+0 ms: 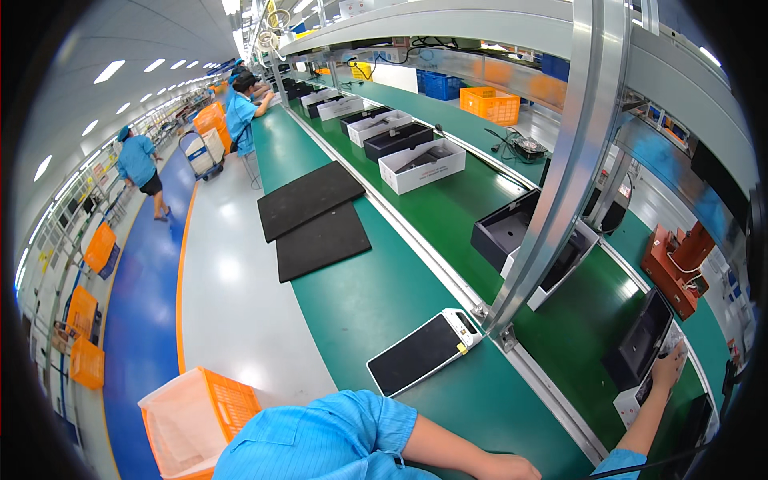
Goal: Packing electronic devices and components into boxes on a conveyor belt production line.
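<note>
My left hand (pixel 512 468) rests on the green bench (pixel 376 296) at the picture's lower edge. Its fingers are curled and partly cut off, and the blue sleeve lies behind it. My right hand (pixel 668 364) reaches out to the right onto an open white box (pixel 632 396) on the green conveyor belt. A black tray (pixel 640 340) stands in the box, and the fingertips lie on a clear plastic piece (pixel 676 340) at its far end. Whether the hand grips it I cannot tell. A flat black slab with a white end and yellow tag (pixel 424 352) lies in front of me, touched by neither hand.
A slanted metal post (pixel 552 200) rises between bench and belt. Two black foam mats (pixel 312 216) lie further along the bench. Open white and black boxes (pixel 420 164) ride the belt. An orange crate (pixel 200 416) stands at my left. A red fixture (pixel 676 264) sits far right. Blue-clad workers (pixel 240 112) stand up the line.
</note>
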`<state>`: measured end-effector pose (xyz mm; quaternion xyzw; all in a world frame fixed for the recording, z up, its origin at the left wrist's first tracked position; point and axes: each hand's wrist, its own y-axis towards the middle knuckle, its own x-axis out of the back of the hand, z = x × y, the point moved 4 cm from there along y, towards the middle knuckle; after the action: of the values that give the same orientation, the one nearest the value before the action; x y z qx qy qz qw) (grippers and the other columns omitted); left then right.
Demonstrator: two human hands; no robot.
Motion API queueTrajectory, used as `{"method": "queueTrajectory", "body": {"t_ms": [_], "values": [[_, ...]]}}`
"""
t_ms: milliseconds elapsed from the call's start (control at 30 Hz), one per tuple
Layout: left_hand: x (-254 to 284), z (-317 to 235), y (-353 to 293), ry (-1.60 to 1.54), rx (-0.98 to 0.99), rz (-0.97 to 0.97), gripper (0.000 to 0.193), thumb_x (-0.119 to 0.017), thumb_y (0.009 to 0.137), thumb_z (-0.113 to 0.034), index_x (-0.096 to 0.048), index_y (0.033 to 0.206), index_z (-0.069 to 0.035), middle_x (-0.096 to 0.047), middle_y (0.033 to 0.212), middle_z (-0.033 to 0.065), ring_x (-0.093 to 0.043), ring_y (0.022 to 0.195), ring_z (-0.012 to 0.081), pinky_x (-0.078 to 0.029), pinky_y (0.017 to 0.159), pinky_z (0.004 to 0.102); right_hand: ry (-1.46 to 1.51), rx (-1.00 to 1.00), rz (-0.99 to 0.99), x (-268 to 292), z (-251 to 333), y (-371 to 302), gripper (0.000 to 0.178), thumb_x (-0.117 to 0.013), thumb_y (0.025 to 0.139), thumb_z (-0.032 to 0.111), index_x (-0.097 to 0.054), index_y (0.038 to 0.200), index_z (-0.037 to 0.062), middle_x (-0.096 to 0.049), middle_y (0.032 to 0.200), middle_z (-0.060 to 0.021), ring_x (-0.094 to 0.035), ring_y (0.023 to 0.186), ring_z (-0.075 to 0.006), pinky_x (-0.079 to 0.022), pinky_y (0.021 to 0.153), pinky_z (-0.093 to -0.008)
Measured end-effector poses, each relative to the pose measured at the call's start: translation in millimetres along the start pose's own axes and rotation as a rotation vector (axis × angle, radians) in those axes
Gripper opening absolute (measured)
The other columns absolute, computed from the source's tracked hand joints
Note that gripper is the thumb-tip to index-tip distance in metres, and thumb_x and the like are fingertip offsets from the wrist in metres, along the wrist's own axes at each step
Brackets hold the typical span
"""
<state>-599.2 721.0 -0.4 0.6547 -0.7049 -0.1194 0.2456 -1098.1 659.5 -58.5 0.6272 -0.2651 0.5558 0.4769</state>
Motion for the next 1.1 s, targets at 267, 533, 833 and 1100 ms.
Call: {"method": "queueTrajectory", "body": {"t_ms": [267,533,833,1100], "values": [[-0.8,-6.5,-12.1,-0.007,0.041,-0.011,0.017,-0.057,0.095,-0.017,-0.071,0.101,-0.011,-0.069,0.093,0.0084,-0.067,0.085,0.0265,-0.051,0.072,0.037,0.001,0.009,0.007,7.5,27.3,-18.3,0.084,-0.055,0.09,0.05,-0.007,0.156,0.0287,-0.023,0.155,-0.0275,-0.038,0.132,-0.0531,-0.035,0.106,-0.0581],[5.1,-17.7,-20.5,-0.073,0.191,0.062,0.019,-0.055,0.09,-0.006,-0.066,0.105,-0.009,-0.064,0.099,0.009,-0.063,0.091,0.0304,-0.052,0.078,0.0384,0.036,0.011,0.058,73.8,49.9,-40.1,0.089,-0.062,0.085,0.047,-0.012,0.154,0.021,-0.03,0.15,-0.0296,-0.041,0.13,-0.0534,-0.036,0.106,-0.0583],[2.6,-21.9,9.9,-0.033,0.335,0.167,0.023,-0.057,0.088,-0.004,-0.069,0.107,-0.011,-0.067,0.102,0.0062,-0.066,0.088,0.0255,-0.054,0.077,0.0347,0.124,-0.111,0.192,125.1,70.7,-58.6,0.103,-0.072,0.076,0.049,-0.014,0.155,0.0174,-0.021,0.154,-0.0264,-0.037,0.127,-0.0576,-0.039,0.101,-0.0611],[-5.3,-16.1,2.6,-0.025,0.361,0.171,0.025,-0.057,0.087,-0.002,-0.069,0.107,-0.01,-0.067,0.102,0.0052,-0.067,0.088,0.0241,-0.054,0.075,0.0334,0.082,-0.129,0.266,126.2,72.0,-72.5,0.094,-0.065,0.081,0.037,-0.014,0.156,0.0139,-0.021,0.154,-0.0276,-0.036,0.128,-0.0571,-0.038,0.102,-0.0605]]}}
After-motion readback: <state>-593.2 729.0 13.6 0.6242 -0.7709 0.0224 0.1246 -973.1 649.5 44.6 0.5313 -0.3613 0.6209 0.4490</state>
